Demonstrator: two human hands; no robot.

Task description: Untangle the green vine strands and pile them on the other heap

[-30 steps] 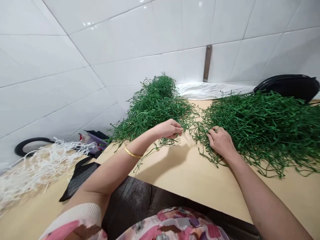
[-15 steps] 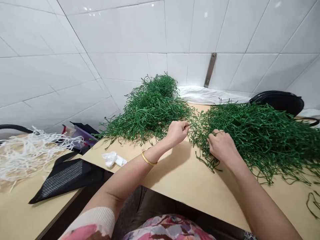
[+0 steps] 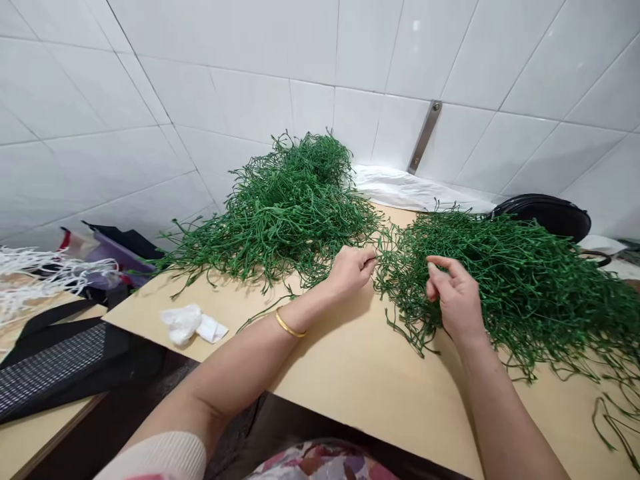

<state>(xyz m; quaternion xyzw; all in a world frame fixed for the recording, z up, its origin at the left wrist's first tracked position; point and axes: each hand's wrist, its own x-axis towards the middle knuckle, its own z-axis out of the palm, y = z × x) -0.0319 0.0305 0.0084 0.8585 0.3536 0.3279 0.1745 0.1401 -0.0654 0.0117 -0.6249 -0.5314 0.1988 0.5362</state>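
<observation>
Two heaps of thin green cords with small knotted ends lie on the tan tabletop (image 3: 360, 360): a left heap (image 3: 295, 207) against the wall and a right heap (image 3: 525, 280). Between the heaps, my left hand (image 3: 351, 272) is closed in a pinch at the loose cords, and a green cord appears to be between its fingertips. At the near left edge of the right heap is my right hand (image 3: 456, 293), thumb and index finger brought together. Whatever they may hold is too small to make out. A gold bangle (image 3: 290, 324) circles my left wrist.
Crumpled white tissue (image 3: 193, 325) lies on the table at the left. White cords (image 3: 55, 273) and a black mesh-panelled item (image 3: 60, 367) rest on another surface. Behind the right heap stands a black rounded case (image 3: 545, 215). A metal strip (image 3: 424, 137) is fixed to the tiled wall.
My right hand has lifted from the right heap and turned, its thumb and index finger now showing. My left hand stays pinched in nearly the same place. The view has shifted slightly.
</observation>
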